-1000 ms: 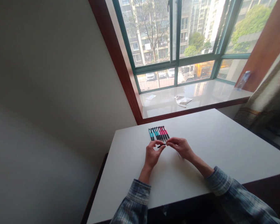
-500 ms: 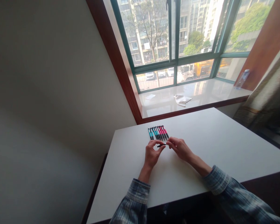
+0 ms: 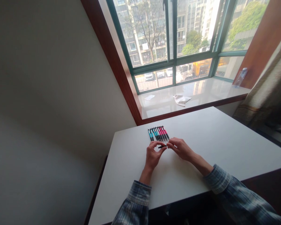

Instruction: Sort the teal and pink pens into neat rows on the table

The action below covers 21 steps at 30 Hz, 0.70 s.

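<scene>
My left hand pinches a slim black pen between thumb and forefinger, its dark end showing. My right hand has its fingertips closed at the pen's other end; that end is hidden by the fingers. Just beyond both hands, a row of several click pens lies side by side on the white table. Teal pens form the left part, with a gap among them, and pink pens the right part. All have black grips pointing towards me.
Behind the table is a window sill with a crumpled white cloth, a small white paper and a clear bottle. A curtain hangs on the right, and a plain wall stands on the left.
The view has shifted slightly. Both hands keep nearly the same place and hold on the pen; the row of pens is unchanged.
</scene>
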### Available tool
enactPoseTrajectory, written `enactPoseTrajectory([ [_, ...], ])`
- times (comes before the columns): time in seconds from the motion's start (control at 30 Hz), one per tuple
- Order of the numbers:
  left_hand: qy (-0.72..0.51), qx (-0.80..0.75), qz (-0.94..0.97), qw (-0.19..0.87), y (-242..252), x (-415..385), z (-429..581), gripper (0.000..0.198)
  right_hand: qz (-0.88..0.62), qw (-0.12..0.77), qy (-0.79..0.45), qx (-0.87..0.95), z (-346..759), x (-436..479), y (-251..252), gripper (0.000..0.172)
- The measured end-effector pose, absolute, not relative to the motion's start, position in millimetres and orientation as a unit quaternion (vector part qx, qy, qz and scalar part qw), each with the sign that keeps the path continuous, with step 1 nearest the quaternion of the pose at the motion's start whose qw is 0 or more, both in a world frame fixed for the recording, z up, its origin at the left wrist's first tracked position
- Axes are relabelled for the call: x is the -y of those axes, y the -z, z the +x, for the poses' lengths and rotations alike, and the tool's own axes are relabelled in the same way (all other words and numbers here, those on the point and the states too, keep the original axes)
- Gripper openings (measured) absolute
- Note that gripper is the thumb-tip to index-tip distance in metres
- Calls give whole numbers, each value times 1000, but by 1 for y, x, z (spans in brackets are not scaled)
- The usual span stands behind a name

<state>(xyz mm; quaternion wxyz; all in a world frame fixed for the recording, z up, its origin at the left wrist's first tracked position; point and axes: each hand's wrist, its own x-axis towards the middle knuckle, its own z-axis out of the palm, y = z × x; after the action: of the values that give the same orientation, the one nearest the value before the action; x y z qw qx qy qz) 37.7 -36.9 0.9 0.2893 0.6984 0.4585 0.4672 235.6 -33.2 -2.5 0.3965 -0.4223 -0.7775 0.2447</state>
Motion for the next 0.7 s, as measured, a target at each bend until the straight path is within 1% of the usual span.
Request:
enactPoseTrajectory([
  [0.07, -468, -458, 698, 291, -2, 37, 38, 10, -422, 392, -250, 778, 236, 34, 1, 36],
  [0.17, -470, -459, 698, 287, -2, 37, 37, 11, -409, 408, -259, 774, 236, 36, -2, 26],
  [0.23, -470, -455, 701, 286, -2, 37, 37, 12, -406, 411, -256, 775, 236, 36, -2, 25],
  [0.37, -468, -446, 705, 292, -5, 39, 37, 11, -436, 389, -228, 779, 235, 35, 2, 38],
  [0.47, -474, -450, 694, 303, -6, 39, 37, 12, -439, 379, -232, 781, 235, 35, 3, 43],
  [0.57, -484, -453, 666, 341, -2, 36, 37, 18, -426, 387, -251, 778, 234, 36, 2, 45],
  [0.7, -499, -428, 603, 453, 4, 32, 39, 32, -408, 399, -253, 781, 229, 38, 4, 46],
])
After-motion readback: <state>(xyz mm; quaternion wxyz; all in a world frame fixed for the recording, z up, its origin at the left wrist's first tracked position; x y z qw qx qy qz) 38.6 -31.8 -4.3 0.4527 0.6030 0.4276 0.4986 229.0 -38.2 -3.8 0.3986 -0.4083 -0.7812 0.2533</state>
